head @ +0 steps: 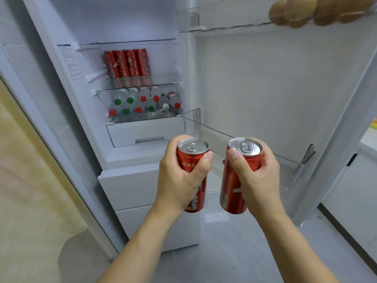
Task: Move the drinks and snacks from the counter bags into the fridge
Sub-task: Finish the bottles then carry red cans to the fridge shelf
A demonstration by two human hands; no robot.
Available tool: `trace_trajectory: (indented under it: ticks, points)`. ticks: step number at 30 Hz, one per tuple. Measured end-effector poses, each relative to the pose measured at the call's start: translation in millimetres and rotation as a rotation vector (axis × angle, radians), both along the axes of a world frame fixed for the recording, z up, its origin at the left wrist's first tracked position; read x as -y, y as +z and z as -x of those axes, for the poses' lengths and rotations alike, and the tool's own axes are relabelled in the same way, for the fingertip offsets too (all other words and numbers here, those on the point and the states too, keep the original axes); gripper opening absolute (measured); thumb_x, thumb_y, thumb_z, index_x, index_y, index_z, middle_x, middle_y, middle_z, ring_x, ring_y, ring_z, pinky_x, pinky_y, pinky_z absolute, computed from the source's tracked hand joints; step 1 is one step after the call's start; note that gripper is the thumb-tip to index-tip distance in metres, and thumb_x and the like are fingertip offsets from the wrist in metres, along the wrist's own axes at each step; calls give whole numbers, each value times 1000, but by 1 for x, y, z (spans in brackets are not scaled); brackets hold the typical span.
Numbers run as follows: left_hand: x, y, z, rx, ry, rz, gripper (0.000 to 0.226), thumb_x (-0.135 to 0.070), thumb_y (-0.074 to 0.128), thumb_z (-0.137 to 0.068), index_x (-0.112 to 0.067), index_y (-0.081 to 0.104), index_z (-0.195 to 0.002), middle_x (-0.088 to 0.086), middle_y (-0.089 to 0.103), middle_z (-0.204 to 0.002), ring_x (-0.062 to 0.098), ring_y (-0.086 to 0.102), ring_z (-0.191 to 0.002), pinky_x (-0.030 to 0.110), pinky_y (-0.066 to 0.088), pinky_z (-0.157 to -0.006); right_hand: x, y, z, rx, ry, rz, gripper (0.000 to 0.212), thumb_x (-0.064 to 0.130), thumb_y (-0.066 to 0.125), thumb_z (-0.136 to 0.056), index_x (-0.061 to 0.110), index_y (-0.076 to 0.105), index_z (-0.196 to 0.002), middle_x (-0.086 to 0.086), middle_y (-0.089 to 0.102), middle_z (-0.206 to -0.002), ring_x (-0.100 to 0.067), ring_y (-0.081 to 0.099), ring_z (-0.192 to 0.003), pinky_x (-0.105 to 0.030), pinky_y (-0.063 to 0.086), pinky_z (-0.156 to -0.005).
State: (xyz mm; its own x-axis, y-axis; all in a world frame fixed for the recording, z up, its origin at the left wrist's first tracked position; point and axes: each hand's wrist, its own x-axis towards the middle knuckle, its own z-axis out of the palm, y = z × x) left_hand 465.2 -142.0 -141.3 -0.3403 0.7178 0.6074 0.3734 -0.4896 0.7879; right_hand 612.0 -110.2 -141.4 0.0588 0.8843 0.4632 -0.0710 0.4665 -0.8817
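Head view before the open fridge (pixel 142 21). The left hand (pixel 181 176) is wrapped around a red can (pixel 192 160), thumb across its front just under the rim; the can stands upright with its silver top above the grip and its base below the palm. The right hand (pixel 255 176) likewise clasps a second red can (pixel 232 188), thumb at the rim, most of the body showing left of the palm. Both cans are held side by side, apart, in front of the lower door shelf (pixel 234 139). Inside, four red cans (pixel 127 63) stand on a glass shelf (pixel 142 79); capped bottles (pixel 142 103) lie beneath.
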Motion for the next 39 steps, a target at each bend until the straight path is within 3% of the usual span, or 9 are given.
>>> trace_trajectory:
  ticks: [5,7,10,15,26,28,32,37,39]
  points:
    - [-22,2,7,25,46,2,33,-54,70,-76,-36,57,-101,-19,66,-95,5,66,-87,10,49,-69,-29,-3,-2,2,12,-9,28,56,69,-67,41,63,-89,17,70,-89,-6,68,-83,-18,53,-68]
    - [-32,2,10,38,50,-1,36,-54,70,-76,-34,57,-102,-16,67,-95,7,67,-86,12,50,-69,-38,-4,2,6,25,-8,32,56,69,-67,37,63,-92,18,70,-89,-4,68,-83,-14,51,-65]
    - [-46,0,14,44,52,-5,35,-53,71,-76,-33,57,-101,-17,67,-94,7,67,-85,12,50,-69,-54,-3,11,10,40,1,37,56,70,-67,31,64,-94,15,70,-89,-5,68,-82,-16,52,-66]
    - [-70,-3,32,25,60,-5,35,-52,71,-76,-32,57,-102,-20,66,-96,5,66,-87,9,49,-68,-81,-3,33,9,51,27,44,56,72,-65,27,65,-98,6,72,-91,-18,70,-86,-38,58,-78]
    - [-125,3,112,35,92,-11,36,-52,71,-76,-33,57,-103,-17,68,-96,5,68,-87,12,50,-71,-142,-1,109,43,55,39,46,64,67,-64,34,63,-99,21,68,-92,-1,67,-85,-10,50,-61]
    - [-135,3,127,37,95,-13,37,-51,71,-76,-32,58,-104,-17,68,-98,6,68,-88,12,50,-71,-154,-2,124,46,62,43,48,66,68,-64,35,63,-99,20,69,-93,-2,68,-85,-10,51,-61]
    - [-157,5,154,27,109,-19,38,-51,71,-77,-29,58,-105,-18,68,-99,5,68,-89,9,48,-71,-176,-3,155,45,93,54,54,66,70,-62,33,62,-104,10,71,-96,-10,70,-87,-23,56,-68]
    - [-179,5,184,42,122,-31,42,-50,71,-76,-24,59,-108,-17,68,-99,5,68,-90,10,49,-73,-197,-1,186,71,107,20,42,68,69,-61,48,60,-97,22,67,-96,1,67,-87,-12,52,-61]
    - [-185,4,195,47,129,-25,44,-51,71,-76,-24,58,-108,-17,68,-100,6,68,-91,10,49,-72,-204,1,196,80,126,25,38,67,69,-63,51,59,-96,24,68,-95,0,68,-87,-14,52,-62]
